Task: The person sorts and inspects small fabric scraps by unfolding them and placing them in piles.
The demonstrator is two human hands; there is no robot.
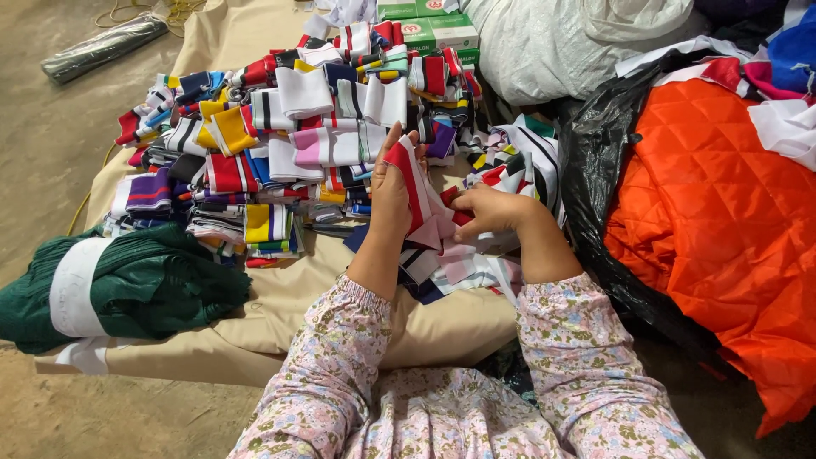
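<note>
Folded striped knit bands in many colours are lying heaped at eleven o'clock of the hands, crowding the tan cloth-covered surface — a rolled green fabric bundle sitting at nine. The left hand is gripping a red-and-white striped band upright; the right hand is pinching its lower end. At three o'clock, a black plastic bag is holding orange quilted fabric.

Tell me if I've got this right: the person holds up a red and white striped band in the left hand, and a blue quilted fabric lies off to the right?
Not quite. The quilted fabric on the right is orange, not blue, as the head view shows. The rest holds: the left hand holds up a red and white striped band, while the right hand rests on the loose bands below it.
</note>
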